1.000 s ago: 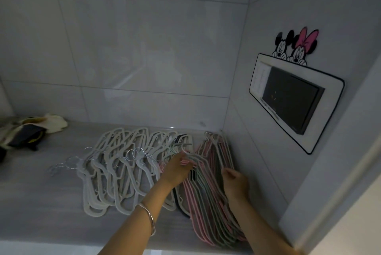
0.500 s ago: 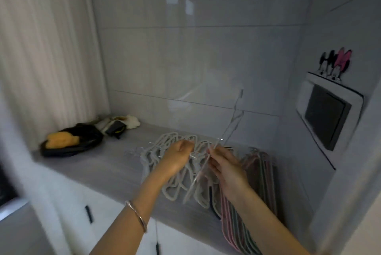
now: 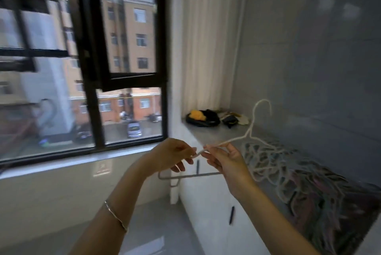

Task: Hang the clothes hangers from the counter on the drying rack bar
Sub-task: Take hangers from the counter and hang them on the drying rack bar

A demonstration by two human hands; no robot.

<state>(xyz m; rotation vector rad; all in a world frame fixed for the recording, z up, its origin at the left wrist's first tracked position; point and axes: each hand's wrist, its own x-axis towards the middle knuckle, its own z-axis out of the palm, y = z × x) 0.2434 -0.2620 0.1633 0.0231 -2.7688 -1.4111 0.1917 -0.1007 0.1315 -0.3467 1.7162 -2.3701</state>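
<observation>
I hold one white hanger up in the air in front of the counter, its hook pointing up near the wall. My right hand pinches the hanger's arm near one end. My left hand pinches the same end just beside it. The hanger's lower bar runs below both hands. A heap of white, pink and grey hangers lies on the counter to the right. No drying rack bar is in view.
A black-framed window with an open sash fills the left. A white curtain hangs at the counter's far end, where a black bag with a yellow thing and other small items lie. White cabinet doors sit under the counter.
I lifted one white hanger off the heap with both hands. My view swung left from the corner wall to the window, and the hanger came away from the counter.
</observation>
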